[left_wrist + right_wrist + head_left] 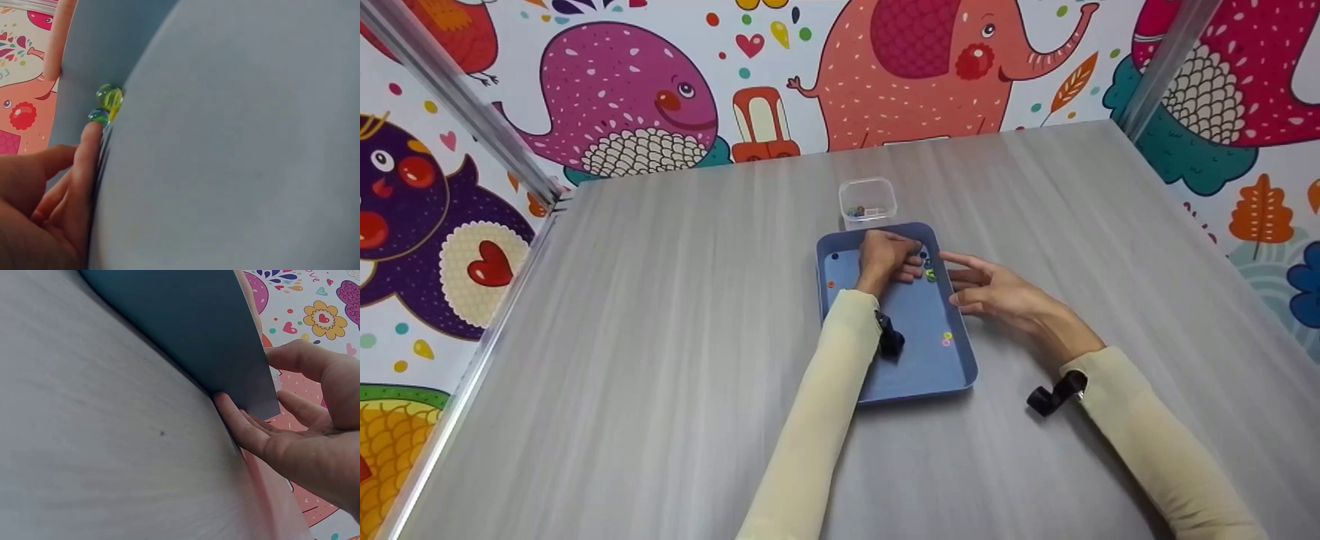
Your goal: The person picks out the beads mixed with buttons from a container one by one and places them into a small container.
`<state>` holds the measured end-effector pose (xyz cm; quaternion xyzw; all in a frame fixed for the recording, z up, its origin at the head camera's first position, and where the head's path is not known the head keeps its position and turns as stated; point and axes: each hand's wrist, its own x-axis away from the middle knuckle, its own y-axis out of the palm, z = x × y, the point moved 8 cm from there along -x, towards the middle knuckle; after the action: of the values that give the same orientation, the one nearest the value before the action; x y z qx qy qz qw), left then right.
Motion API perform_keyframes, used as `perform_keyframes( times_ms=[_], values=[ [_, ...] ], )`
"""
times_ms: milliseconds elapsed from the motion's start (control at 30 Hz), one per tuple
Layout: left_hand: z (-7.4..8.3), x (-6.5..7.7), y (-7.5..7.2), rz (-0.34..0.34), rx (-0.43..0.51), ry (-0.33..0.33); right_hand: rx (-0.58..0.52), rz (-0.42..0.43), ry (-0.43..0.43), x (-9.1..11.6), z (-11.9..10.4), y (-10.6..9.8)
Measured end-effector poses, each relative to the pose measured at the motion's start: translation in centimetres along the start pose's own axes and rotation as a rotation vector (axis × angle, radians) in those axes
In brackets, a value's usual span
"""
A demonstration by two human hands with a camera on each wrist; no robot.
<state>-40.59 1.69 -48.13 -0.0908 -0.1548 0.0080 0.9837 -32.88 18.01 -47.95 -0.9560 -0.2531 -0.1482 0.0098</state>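
Observation:
A blue rectangular tray (915, 371) lies on the table. My left hand (885, 256) reaches into its far end. In the left wrist view, a fingertip of that hand touches a small teal glass marble (98, 116), beside a yellow-green marble (109, 97) at the tray wall. Fairly straight fingers of my right hand (997, 289) touch the outer face of the tray's right wall, seen also in the right wrist view. Several dark and green marbles (930, 274) gather in the far right corner. Whether anything lies under the left palm is hidden.
Behind the tray stands a clear plastic box (877, 187) with a few small marbles inside. Within the tray lie small pink and yellow rings (947, 340), an orange ring (831, 284) and a dark piece (835, 256). Patterned panels border the grey table (660, 337).

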Motion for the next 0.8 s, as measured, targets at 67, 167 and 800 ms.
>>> perform_keyframes(
  times_ms=[67, 167, 800],
  values=[
    [-0.01, 0.01, -0.02, 0.0, 0.005, -0.003, 0.004, 0.001, 0.003, -0.02, 0.03, -0.02],
    [-0.01, 0.04, -0.03, -0.003, 0.011, -0.012, 0.009, 0.006, 0.006, -0.04, 0.07, -0.08],
    [-0.1, 0.44, -0.09, -0.017, 0.06, -0.093, -0.019, -0.004, -0.01, 0.11, -0.17, 0.16]
  ],
)
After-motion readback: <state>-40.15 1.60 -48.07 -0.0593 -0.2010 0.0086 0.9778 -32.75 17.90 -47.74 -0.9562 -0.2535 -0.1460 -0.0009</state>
